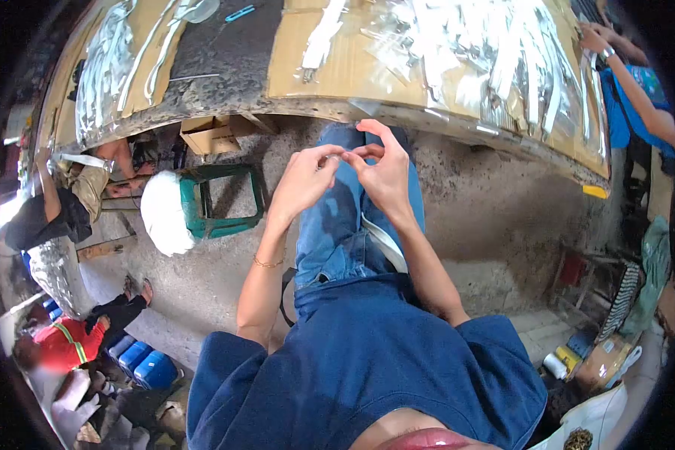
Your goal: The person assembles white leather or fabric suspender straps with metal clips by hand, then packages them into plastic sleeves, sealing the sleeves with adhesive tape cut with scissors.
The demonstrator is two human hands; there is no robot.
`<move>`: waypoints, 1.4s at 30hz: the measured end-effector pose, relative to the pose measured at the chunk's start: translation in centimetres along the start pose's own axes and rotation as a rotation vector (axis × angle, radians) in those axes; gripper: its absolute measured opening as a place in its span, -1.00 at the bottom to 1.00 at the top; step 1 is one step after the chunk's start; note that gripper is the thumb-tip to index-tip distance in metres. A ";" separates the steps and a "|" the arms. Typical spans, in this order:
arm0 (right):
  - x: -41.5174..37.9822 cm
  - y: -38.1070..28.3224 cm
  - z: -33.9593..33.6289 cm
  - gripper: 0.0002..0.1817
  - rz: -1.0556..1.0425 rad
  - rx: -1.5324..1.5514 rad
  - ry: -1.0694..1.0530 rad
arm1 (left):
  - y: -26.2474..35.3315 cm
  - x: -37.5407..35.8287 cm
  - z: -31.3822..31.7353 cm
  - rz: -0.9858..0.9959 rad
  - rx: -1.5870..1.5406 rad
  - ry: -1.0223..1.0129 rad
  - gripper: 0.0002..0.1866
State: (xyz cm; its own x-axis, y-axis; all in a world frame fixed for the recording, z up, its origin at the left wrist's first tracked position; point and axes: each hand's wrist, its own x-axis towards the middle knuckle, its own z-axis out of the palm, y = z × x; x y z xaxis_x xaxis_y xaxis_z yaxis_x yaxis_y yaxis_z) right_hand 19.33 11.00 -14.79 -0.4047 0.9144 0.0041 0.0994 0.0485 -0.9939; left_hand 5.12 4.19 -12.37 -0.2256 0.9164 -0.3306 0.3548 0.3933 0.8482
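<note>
My left hand (305, 180) and my right hand (383, 171) meet in front of the table edge, above my knees. The thumb and fingers of each are pinched together at the tips, almost touching. Whatever lies between them is too small or hidden to name. A white strip (383, 241) lies across my lap, over my jeans (330, 244), below the right hand. Ahead is the worktable (337, 109), covered with cardboard sheets (292, 64), many white strips (322, 37) and clear plastic film (386, 45).
A blue clip-like tool (240, 13) lies on the table's dark part. Left of my legs stands a green stool (229, 223) beside a white bundle (165, 214). Under the table is a cardboard box (208, 137). Co-workers sit left and right; one's hand (595, 37) rests at the table's right end.
</note>
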 end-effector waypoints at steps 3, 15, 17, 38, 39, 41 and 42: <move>0.2 -0.5 1.3 -0.48 -0.063 -0.066 0.048 | 0.2 -0.3 -0.8 0.001 -0.038 0.041 -0.72; 6.3 -5.1 7.9 -0.50 -0.317 0.044 0.211 | 3.6 2.1 -8.0 0.094 0.539 0.552 -0.51; 9.1 -5.9 9.1 -0.50 -0.286 0.102 0.260 | 4.6 4.2 -11.0 0.030 0.603 0.541 -0.46; 21.5 -5.6 4.6 -0.48 -0.452 -0.338 0.296 | 2.0 17.5 -14.9 0.319 1.303 0.519 -0.55; 20.2 -5.6 2.7 -0.57 -0.420 -0.207 0.239 | 1.2 16.2 -14.4 0.311 1.300 0.511 -0.55; 16.7 -5.0 -0.8 -0.73 -0.338 -0.053 0.162 | 0.0 13.1 -13.1 0.662 0.853 0.991 -0.68; 14.9 -4.3 -2.2 -0.80 -0.288 -0.031 0.146 | -2.3 11.1 -11.8 0.507 0.660 0.979 -0.72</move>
State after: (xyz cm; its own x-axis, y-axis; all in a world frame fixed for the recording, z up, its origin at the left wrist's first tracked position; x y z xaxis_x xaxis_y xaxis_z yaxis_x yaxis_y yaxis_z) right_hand 14.92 25.27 -10.24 -0.2860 0.9091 0.3030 0.0281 0.3240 -0.9456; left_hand -8.87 12.61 -13.10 -0.4036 0.6485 0.6455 0.9129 0.2382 0.3314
